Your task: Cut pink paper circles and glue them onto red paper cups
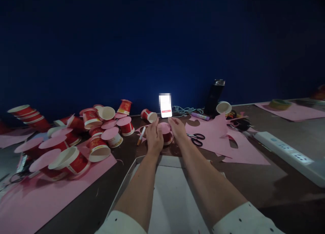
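A red paper cup [167, 139] stands at the middle of the table with a round pink paper disc [164, 127] on its top. My left hand [154, 138] is at the left side of the cup and disc, its fingers stretched forward and partly spread. My right hand [177, 128] is at the right edge of the disc with its fingers bent together; its fingertips are too small to make out fully. A white marker with an orange end [141, 136] lies left of my left hand. Black-handled scissors [197, 139] lie right of my right wrist.
Many red cups [91, 119], several with pink discs, crowd the left over pink paper [83, 183]. A lit phone [166, 105] stands behind my hands. Cut pink sheets [213, 135], a black bottle [214, 97] and a power strip [286, 152] are right. A white box [170, 190] lies under my forearms.
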Demonstrator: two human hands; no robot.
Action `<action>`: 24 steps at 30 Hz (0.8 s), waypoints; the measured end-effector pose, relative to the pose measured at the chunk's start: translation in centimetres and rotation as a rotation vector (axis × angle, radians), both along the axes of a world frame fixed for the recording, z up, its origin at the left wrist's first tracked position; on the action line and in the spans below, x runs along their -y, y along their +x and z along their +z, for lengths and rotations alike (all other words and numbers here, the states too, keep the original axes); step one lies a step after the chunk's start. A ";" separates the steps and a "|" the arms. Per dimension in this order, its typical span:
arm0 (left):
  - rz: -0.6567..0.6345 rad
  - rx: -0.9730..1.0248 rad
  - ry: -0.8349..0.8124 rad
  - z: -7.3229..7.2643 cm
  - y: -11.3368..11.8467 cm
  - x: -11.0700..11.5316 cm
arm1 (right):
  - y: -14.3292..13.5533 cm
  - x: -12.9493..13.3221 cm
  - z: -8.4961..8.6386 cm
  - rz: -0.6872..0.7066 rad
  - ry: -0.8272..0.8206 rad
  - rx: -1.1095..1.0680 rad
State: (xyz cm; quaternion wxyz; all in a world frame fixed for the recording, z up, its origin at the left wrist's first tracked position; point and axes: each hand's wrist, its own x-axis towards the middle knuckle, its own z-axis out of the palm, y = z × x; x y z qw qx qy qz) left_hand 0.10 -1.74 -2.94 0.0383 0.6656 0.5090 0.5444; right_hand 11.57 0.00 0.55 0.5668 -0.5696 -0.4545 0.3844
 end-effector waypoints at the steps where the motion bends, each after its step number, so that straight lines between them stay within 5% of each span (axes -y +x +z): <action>1: 0.010 0.010 0.004 0.0 0.0 0.0 | 0.0 0.0 0.1 0.007 0.059 0.025; 5: 0.040 0.003 -0.033 -0.1 0.0 -0.2 | -0.2 0.3 0.4 0.067 0.246 0.376; 9: 0.037 -0.030 -0.056 -0.2 0.1 -0.3 | -0.2 0.8 0.1 0.066 0.195 0.680; 13: 0.044 -0.048 -0.068 -0.2 0.0 -0.2 | 0.0 0.9 -0.3 0.070 0.185 0.762; 19: 0.010 -0.005 -0.104 0.0 0.1 -0.1 | 0.2 0.5 -0.5 0.114 0.120 0.666; 24: -0.082 0.321 -0.146 0.9 -0.2 0.3 | 1.2 0.0 -0.2 0.157 0.092 0.131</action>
